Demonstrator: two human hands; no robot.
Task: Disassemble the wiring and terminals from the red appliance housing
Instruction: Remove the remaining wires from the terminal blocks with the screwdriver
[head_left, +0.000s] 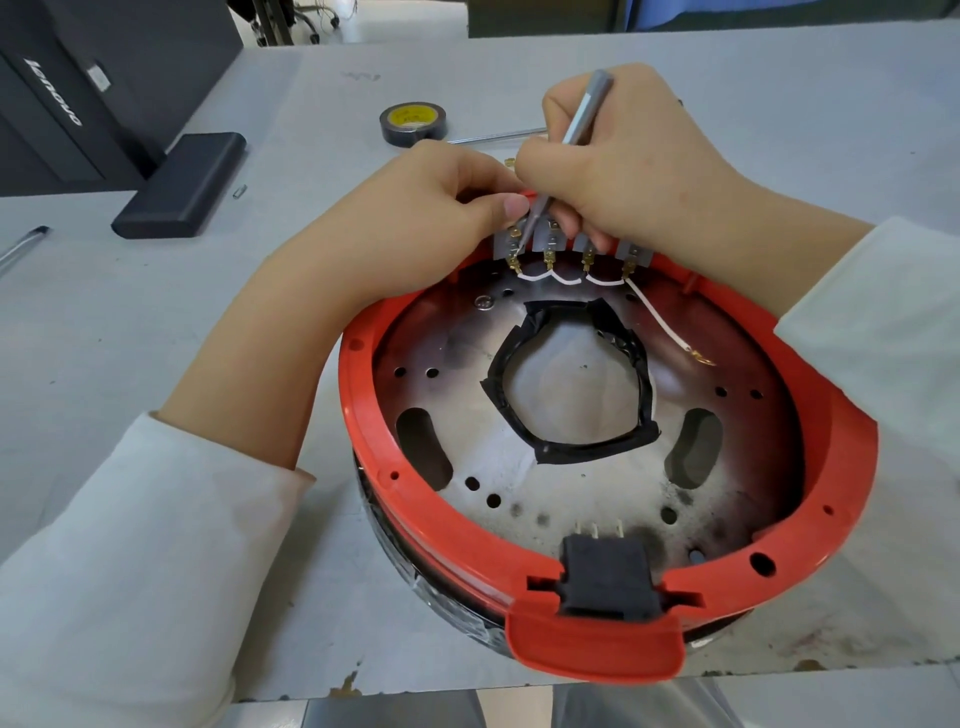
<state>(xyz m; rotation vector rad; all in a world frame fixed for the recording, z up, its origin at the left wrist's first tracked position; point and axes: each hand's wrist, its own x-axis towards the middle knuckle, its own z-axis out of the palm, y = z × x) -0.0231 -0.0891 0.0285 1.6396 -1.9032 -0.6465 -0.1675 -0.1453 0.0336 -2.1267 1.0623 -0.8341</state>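
The red appliance housing (431, 514) lies on the table with its metal plate (571, 493) facing up. Along its far rim stands a row of grey switch blocks (550, 241) with brass terminals (548, 258), linked by short white wires (566, 282). A longer white wire (657, 317) trails off to a loose brass connector (701, 357). My right hand (628, 171) grips a slim metal tool (582, 114), its tip at the leftmost switch block. My left hand (431, 218) pinches the housing rim beside that block. A black plug socket (608, 577) sits at the near rim.
A roll of black tape (413, 122) and a thin metal rod (493, 136) lie behind my hands. A black box (182, 182) and a dark computer case (78, 88) stand at the far left. The table's near edge (415, 691) is just below the housing.
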